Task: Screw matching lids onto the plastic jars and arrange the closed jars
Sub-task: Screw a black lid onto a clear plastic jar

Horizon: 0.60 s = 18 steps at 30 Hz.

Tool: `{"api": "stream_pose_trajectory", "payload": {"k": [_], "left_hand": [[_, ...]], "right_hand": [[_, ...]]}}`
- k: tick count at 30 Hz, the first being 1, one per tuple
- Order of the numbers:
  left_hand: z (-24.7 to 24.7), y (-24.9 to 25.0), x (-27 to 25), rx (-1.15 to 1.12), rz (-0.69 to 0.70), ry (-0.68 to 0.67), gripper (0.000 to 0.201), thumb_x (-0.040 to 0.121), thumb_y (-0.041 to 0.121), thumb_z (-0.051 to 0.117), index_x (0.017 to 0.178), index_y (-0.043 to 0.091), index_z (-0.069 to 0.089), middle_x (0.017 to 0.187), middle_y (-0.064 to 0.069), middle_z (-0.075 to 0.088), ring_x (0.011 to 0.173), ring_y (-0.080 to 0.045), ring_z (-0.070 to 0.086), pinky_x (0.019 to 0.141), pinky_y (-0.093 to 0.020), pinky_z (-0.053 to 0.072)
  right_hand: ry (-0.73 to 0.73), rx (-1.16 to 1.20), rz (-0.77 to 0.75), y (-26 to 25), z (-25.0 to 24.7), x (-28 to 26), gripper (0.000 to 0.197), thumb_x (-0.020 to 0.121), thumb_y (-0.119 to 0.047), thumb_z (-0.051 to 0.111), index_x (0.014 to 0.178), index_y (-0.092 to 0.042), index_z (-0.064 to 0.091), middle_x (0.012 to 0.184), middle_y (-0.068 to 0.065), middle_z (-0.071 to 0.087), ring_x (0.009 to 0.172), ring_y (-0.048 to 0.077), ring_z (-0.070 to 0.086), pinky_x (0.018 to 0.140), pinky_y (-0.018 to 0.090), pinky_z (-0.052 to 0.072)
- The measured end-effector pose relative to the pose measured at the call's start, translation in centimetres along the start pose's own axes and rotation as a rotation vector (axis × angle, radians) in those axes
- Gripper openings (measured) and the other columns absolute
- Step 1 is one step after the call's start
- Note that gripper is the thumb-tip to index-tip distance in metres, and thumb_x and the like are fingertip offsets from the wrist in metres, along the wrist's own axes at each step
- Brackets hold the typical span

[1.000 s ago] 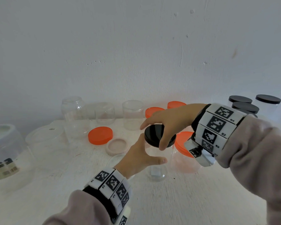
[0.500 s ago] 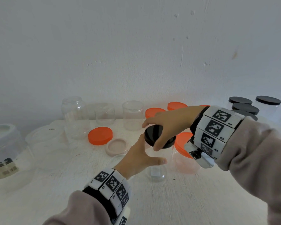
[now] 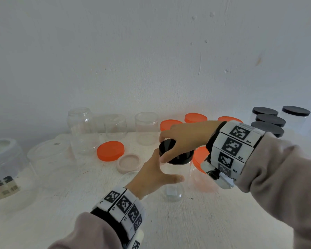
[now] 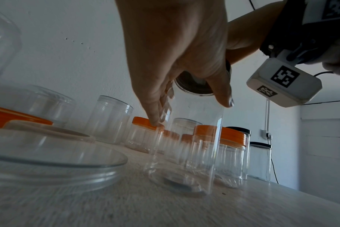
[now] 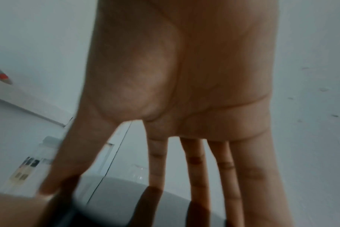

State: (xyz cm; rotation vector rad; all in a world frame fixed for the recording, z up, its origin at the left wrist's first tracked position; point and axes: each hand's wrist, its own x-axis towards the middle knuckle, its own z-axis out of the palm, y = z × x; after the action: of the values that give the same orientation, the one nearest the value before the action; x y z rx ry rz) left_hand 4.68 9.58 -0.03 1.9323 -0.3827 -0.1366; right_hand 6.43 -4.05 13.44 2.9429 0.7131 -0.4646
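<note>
Clear plastic jar (image 3: 174, 184), left hand (image 3: 151, 178) gripping it, right hand (image 3: 185, 139) clasping its black lid (image 3: 178, 155).

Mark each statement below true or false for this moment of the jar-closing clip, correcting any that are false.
1. The right hand grips a black lid on top of a clear jar. True.
2. The left hand rests flat on the table, away from that jar. False: it holds the jar's side, thumb in front.
3. A loose orange lid lies on the table left of the held jar. True.
4. The jars at far right carry orange lids. False: the far-right jars carry black lids.
5. The held jar lies on its side. False: it stands upright on the table.
</note>
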Motion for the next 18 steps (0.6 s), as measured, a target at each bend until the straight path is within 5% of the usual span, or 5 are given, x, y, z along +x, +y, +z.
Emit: {"api": "stream_pose_trajectory", "payload": {"k": [2,5,9,13,18], "left_hand": [[0.02,0.07,-0.06,0.011,-0.002,0.004,0.092,0.064,0.038,0.087,0.134,0.042,0.028,0.131,0.016,0.049,0.125,-0.006,0.044,0.102,-0.026,0.039],[0.04,0.26,-0.12,0.017,0.006,0.005,0.1,0.065,0.039,0.086,0.143,0.038,0.024,0.135,0.016,0.046,0.127,-0.007,0.042,0.108,-0.031,0.036],[0.05,0.36,-0.14,0.0,0.003,-0.006,0.096,0.065,0.038,0.086,0.141,0.036,0.027,0.136,0.014,0.047,0.129,-0.008,0.042,0.109,-0.034,0.036],[0.01,0.42,-0.17,-0.016,0.007,-0.028,0.096,0.064,0.037,0.086,0.14,0.038,0.027,0.134,0.015,0.048,0.127,-0.008,0.044,0.108,-0.034,0.037],[0.13,0.39,-0.08,0.0,0.003,-0.016,0.093,0.066,0.036,0.086,0.138,0.039,0.027,0.135,0.016,0.047,0.128,-0.007,0.042,0.107,-0.032,0.037]], "right_hand": [[-0.052,0.036,-0.04,0.34,-0.5,-0.24,0.07,0.073,-0.06,0.071,0.134,-0.044,0.039,0.122,-0.012,0.044,0.108,0.015,0.049,0.085,0.031,0.048],[-0.086,0.068,-0.09,0.71,-0.98,-0.55,0.071,0.073,-0.045,0.078,0.133,-0.049,0.041,0.118,-0.016,0.041,0.111,0.011,0.043,0.081,0.026,0.041],[-0.056,0.051,-0.062,0.76,-0.79,-0.3,0.069,0.071,-0.059,0.074,0.131,-0.049,0.042,0.125,-0.015,0.043,0.115,0.016,0.049,0.092,0.033,0.047],[-0.074,-0.022,-0.006,0.19,-0.77,-0.17,0.069,0.067,-0.072,0.066,0.126,-0.046,0.041,0.124,-0.007,0.049,0.103,0.024,0.062,0.087,0.039,0.053],[-0.081,0.01,-0.027,0.24,-1.02,-0.48,0.072,0.07,-0.058,0.075,0.132,-0.046,0.04,0.125,-0.012,0.044,0.113,0.02,0.052,0.091,0.039,0.052]]}}
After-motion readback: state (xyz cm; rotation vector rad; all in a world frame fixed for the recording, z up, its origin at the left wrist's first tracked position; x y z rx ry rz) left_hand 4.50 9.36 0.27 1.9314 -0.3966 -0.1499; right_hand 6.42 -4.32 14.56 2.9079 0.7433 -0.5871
